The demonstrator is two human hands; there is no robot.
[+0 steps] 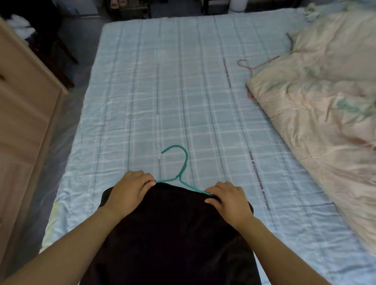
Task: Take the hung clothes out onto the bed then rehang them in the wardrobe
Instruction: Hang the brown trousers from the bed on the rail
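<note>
Your black garment (173, 237) is on the bed (163, 88), bottom centre, with left grip (130, 188) and right grip (227, 200) each pinching its top edge at the green hanger (177, 163). Going on or coming off? Hard to say, but rehanging's not done yet.

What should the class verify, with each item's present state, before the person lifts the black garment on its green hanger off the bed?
1. Left hand grips the black garment's top edge: ok.
2. Right hand grips the opposite side: ok.
3. Green wire hanger's hook lies free of the fabric: ok.
4. Hanger arms seated fully inside the garment: cannot tell, fabric and hands cover them.
5. Pink wire hanger lies well away, partly under the cream quilt: ok.
6. Garment's lower end free to lift: cannot tell, out of frame.
</note>
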